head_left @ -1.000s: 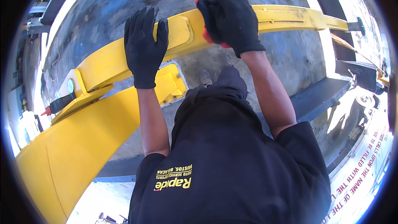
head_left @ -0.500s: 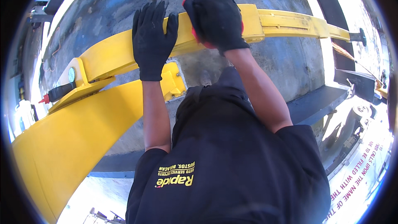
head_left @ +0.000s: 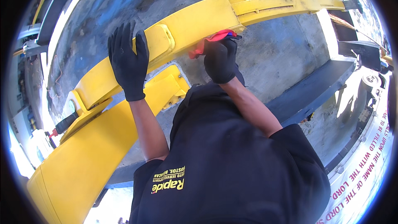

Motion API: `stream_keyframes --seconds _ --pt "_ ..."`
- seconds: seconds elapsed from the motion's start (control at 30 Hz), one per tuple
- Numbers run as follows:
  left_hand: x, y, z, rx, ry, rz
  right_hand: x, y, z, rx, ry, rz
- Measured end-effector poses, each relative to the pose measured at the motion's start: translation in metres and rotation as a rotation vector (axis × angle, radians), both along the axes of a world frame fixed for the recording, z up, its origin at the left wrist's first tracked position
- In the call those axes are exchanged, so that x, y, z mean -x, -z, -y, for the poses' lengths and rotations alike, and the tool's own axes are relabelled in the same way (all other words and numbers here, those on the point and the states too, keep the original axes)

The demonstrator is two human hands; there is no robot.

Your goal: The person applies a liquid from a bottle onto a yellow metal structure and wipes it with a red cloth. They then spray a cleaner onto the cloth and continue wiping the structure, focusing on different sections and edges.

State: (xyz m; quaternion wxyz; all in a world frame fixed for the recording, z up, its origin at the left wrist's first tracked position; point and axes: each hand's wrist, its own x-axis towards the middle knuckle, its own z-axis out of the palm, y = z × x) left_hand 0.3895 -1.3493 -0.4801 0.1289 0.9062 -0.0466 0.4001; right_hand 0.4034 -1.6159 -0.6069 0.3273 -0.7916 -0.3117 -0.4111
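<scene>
A yellow metal lift arm (head_left: pixel 199 15) stretches across in front of me, with a narrower extension section (head_left: pixel 273 2) at its right. My left hand (head_left: pixel 129 63), in a black glove, lies over the arm with its fingers stretched and the thumb apart. On the near side of the arm my right hand (head_left: pixel 220 60), also gloved in black, is closed around a red cloth (head_left: pixel 213 39). Part of the cloth sticks out beyond the fingers and touches or nearly touches the arm's near side. A bit of blue shows beside it.
A broad yellow post or beam (head_left: pixel 87 153) rises at the lower left, with a base plate (head_left: pixel 168 85) bolted to the concrete floor (head_left: pixel 286 49). A black-and-red nozzle (head_left: pixel 64 124) sits near the arm's left end. A dark ramp (head_left: pixel 315 87) runs along the right.
My right hand has come down off the arm's top to its near side with the red cloth. My left hand has shifted left along the arm, and the view has moved slightly.
</scene>
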Motion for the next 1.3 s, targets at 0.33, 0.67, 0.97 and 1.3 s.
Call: stream_keyframes --seconds 0.33,0.67,0.97,1.3 --pt "0.008 0.001 -0.004 -0.01 0.011 -0.048 0.004 -0.012 -0.006 -0.222 0.121 -0.11" --pt "0.006 0.003 -0.004 -0.063 0.038 -0.043 0.012 -0.064 0.002 -0.509 0.269 -0.213" --pt "0.001 0.005 -0.003 -0.046 0.037 -0.064 0.028 -0.033 -0.033 -0.336 -0.035 -0.165" --pt "0.002 0.004 0.0 -0.08 0.033 -0.059 0.025 -0.055 -0.029 -0.59 0.452 -0.326"
